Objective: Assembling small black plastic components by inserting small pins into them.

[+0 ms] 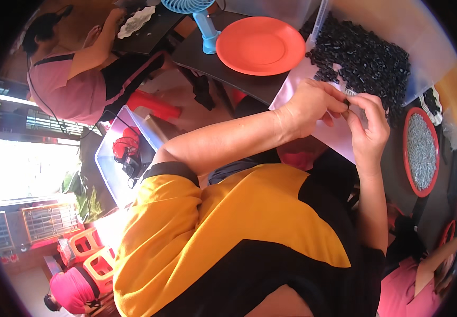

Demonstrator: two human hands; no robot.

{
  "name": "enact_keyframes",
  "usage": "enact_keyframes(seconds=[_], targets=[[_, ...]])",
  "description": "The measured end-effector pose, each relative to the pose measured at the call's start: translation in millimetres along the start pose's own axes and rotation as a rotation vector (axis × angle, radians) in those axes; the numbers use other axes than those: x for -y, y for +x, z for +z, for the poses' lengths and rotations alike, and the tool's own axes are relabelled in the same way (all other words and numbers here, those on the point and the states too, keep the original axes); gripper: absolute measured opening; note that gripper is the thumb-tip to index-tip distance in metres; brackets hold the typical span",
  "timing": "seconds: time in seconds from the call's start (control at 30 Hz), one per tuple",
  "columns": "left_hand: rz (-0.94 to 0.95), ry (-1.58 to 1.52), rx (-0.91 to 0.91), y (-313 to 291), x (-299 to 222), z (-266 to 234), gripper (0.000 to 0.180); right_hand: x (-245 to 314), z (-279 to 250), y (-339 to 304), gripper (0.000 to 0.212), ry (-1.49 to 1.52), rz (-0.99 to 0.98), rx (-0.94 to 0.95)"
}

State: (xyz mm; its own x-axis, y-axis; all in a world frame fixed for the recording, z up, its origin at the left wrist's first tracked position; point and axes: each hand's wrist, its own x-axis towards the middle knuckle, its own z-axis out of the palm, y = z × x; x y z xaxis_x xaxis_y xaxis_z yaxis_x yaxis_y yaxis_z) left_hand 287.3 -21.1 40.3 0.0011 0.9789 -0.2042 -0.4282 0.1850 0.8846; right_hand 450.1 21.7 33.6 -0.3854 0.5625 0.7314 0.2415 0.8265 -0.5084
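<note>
Left fingers (336,104) and right fingers (367,103) pinch a dark piece (347,103), its long axis unclear.

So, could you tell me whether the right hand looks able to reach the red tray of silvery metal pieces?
Probably yes: the right hand is the nearer one to the red tray, with no visible barrier between, though it seems to pinch a small dark piece.

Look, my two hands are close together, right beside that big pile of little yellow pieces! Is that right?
Almost! The pile of little pieces is black, not yellow, as the head view shows. Your left hand and right hand are close together beside it.
</note>
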Motion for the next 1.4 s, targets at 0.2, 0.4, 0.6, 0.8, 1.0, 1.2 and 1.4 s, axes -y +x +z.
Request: enact_keyframes(seconds=[0.2, 0.4, 0.6, 0.8, 1.0, 1.2, 1.4], targets=[[0.030, 0.047, -0.012, -2.9, 0.3, -4.3, 0.013, -0.1, 4.8, 1.7, 0.029, -0.080, -0.030, 0.042], [0.159, 0.287, -0.032, -14.0, -5.3, -5.9, 0.014, 3.4, 17.1, 3.9, 0.030, -0.060, -0.066, -0.001], [0.546, 0.497, -0.192, -29.6, -1.0, -48.2, 0.013, 11.9, 18.7, 6.4, 0.025, -0.066, -0.190, 0.057], [0.703, 0.390, -0.798, -20.7, -53.4, -161.7, 0.016, -2.3, -3.6, -4.9, 0.018, -0.098, -0.169, 0.109], [0.833, 0.898, -0.792, 2.2, -69.7, -233.6, 0.016, -10.3, -11.2, -7.5, 0.018, -0.117, -0.159, 0.103], [0.740, 0.913, -0.614, 9.9, -82.8, -224.8, 0.017, -11.2, -19.1, -13.6, 0.017, -0.152, -0.125, 0.110], [0.632, 0.727, -0.474, 13.3, -81.7, -230.9, 0.016, -19.3, -25.8, -24.4, 0.018, -0.152, -0.075, 0.119]])
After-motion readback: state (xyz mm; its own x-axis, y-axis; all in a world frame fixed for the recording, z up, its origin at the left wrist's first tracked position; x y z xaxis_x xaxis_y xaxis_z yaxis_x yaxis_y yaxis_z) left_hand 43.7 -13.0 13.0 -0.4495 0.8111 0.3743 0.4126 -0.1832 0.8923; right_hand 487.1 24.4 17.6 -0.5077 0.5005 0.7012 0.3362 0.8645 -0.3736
